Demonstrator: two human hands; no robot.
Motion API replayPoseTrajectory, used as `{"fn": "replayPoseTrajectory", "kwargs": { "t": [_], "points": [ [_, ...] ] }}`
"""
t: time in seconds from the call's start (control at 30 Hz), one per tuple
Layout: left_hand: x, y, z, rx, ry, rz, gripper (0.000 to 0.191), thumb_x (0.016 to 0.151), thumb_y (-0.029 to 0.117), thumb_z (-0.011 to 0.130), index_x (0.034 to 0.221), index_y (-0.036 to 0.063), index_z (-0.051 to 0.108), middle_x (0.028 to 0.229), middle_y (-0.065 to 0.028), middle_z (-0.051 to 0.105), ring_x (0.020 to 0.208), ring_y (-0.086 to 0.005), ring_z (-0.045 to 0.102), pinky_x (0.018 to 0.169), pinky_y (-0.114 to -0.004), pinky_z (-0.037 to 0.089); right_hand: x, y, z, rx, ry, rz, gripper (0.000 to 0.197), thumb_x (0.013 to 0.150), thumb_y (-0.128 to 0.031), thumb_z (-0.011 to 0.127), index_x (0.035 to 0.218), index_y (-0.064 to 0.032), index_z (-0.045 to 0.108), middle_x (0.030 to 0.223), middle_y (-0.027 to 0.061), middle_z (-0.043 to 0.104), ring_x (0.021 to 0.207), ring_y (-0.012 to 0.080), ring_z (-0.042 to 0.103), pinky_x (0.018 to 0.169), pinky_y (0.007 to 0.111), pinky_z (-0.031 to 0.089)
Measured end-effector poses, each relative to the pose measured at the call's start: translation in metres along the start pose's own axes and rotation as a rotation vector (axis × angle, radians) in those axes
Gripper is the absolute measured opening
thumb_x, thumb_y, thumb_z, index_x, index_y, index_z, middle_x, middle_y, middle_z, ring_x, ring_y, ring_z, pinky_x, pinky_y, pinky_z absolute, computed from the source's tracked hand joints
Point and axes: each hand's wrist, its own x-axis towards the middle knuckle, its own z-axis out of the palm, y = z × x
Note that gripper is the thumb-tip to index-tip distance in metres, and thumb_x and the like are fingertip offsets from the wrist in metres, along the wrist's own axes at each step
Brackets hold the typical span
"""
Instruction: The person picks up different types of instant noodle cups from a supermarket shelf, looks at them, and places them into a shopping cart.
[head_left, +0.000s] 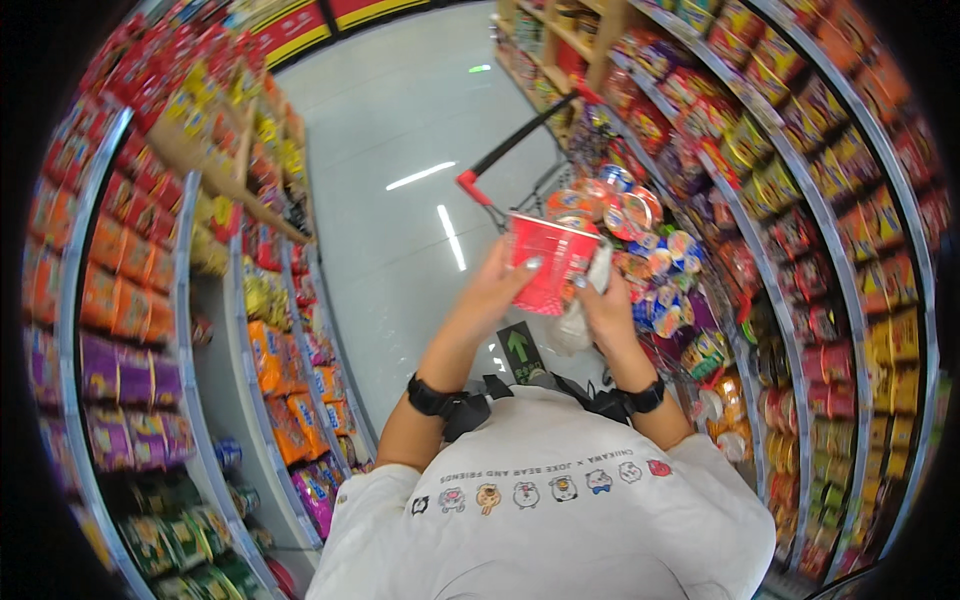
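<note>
A red instant noodle cup (551, 262), tilted, is in front of me above the floor. My left hand (510, 274) grips its left side, thumb across the front. My right hand (602, 300) is at the cup's right side with a whitish cloth or glove (574, 330) beside the palm; whether it grips both is partly blurred. Just beyond stands a shopping cart with a red and black handle (517, 142), heaped with round cups (634, 214) and blue-and-white packs (664, 311).
Shelves of orange and purple noodle packs (131, 315) line the left side. More shelves with coloured packs (817, 270) run along the right, close to the cart. A green arrow sign (519, 349) lies on the grey tiled floor (375, 247).
</note>
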Motion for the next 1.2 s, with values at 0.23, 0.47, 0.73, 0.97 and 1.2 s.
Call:
{"fn": "replayPoseTrajectory", "kwargs": {
  "t": [0.23, 0.47, 0.73, 0.97, 1.2],
  "points": [
    [-0.005, 0.004, 0.005, 0.243, -0.149, 0.117, 0.091, 0.074, 0.022, 0.067, 0.136, 0.0028, 0.003, 0.133, -0.0128, 0.027, 0.12, -0.018, 0.029, 0.097, -0.032, 0.029, -0.003, 0.003, -0.015, 0.034, -0.031, -0.098, 0.058, 0.08, -0.003, 0.049, 0.132, -0.0048, 0.024, 0.124, 0.0116, 0.039, 0.101, 0.0161, 0.047, 0.09, 0.028, 0.036],
    [0.002, -0.01, -0.029, 0.175, -0.089, 0.207, 0.07, 0.084, 0.028, 0.051, 0.136, 0.009, 0.009, 0.138, -0.0104, 0.021, 0.123, -0.0215, 0.028, 0.098, -0.032, 0.028, 0.001, -0.013, 0.01, 0.108, -0.078, 0.277, 0.038, 0.088, -0.022, 0.045, 0.12, -0.0024, 0.042, 0.116, 0.0063, 0.05, 0.104, 0.0133, 0.048, 0.087, 0.026, 0.038],
    [-0.001, -0.001, -0.024, 0.146, 0.048, 0.137, 0.055, 0.092, 0.043, 0.02, 0.124, 0.0031, 0.04, 0.114, -0.0083, 0.05, 0.109, -0.0157, 0.044, 0.095, -0.029, 0.032, 0.0, -0.007, 0.015, 0.661, -0.281, 0.646, 0.038, 0.087, -0.031, 0.047, 0.115, -0.005, 0.047, 0.106, 0.006, 0.057, 0.092, 0.0151, 0.056, 0.08, 0.03, 0.046],
    [0.002, -0.005, -0.017, 0.23, 0.001, 0.121, 0.052, 0.092, 0.039, 0.022, 0.123, 0.0026, 0.041, 0.115, -0.0086, 0.05, 0.107, -0.016, 0.046, 0.094, -0.029, 0.033, -0.009, 0.0, 0.009, 0.676, -0.267, 0.654, 0.04, 0.088, -0.034, 0.044, 0.117, -0.0057, 0.046, 0.106, 0.0067, 0.056, 0.092, 0.0162, 0.057, 0.079, 0.031, 0.048],
    [0.007, -0.01, -0.003, 0.576, -0.093, 0.076, 0.049, 0.088, 0.024, 0.03, 0.132, 0.0019, 0.025, 0.138, -0.0182, 0.017, 0.13, -0.0245, 0.012, 0.104, -0.032, 0.013, -0.016, 0.017, -0.004, 0.651, -0.163, 0.62, 0.047, 0.09, -0.039, 0.037, 0.123, -0.0067, 0.036, 0.113, 0.0076, 0.051, 0.095, 0.0184, 0.056, 0.081, 0.032, 0.047]
  ]
}}
